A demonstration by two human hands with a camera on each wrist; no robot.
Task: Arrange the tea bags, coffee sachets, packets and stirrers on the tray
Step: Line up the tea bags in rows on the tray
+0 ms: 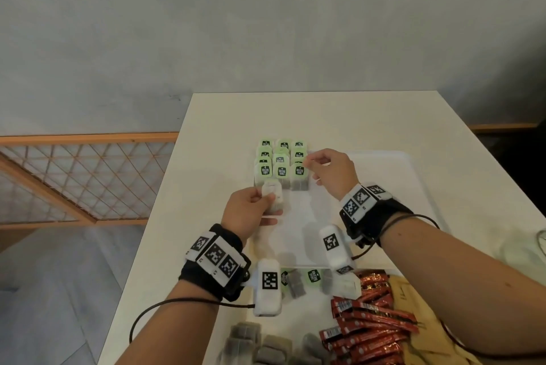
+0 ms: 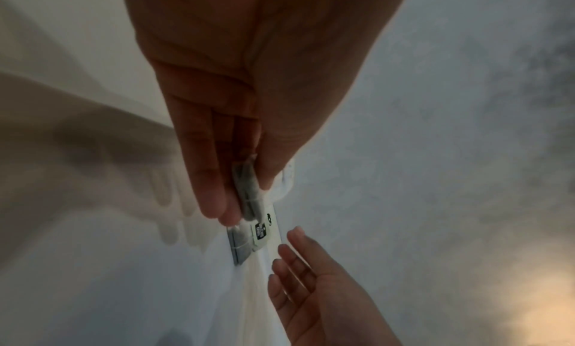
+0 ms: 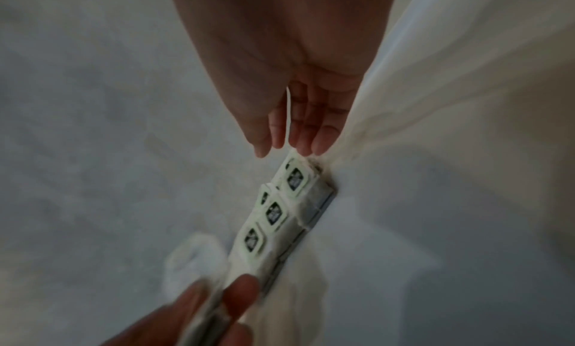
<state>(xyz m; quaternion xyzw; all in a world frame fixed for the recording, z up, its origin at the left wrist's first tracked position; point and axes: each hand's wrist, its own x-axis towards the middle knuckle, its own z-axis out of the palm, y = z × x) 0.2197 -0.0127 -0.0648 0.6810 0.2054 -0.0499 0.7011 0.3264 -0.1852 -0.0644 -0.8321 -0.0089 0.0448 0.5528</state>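
Tea bags with green tags [image 1: 280,163] stand in three short columns at the far left corner of the white tray [image 1: 399,175]. My left hand [image 1: 266,196] is just in front of the left column and pinches a tea bag [image 1: 273,192] between thumb and fingers. The left wrist view shows that tea bag [image 2: 252,208] in my left hand [image 2: 242,196]. My right hand [image 1: 308,163] is at the right column, its straight fingertips touching the end bag. The right wrist view shows my right hand [image 3: 286,149] empty above the tea bag row [image 3: 273,213].
Loose green-tagged tea bags [image 1: 307,277] lie at the tray's near edge. Grey tea bags [image 1: 257,341] and red sachets [image 1: 369,314] are piled at the table's front, next to brown packets [image 1: 413,305]. The table's left edge runs beside a wooden lattice rail [image 1: 74,175].
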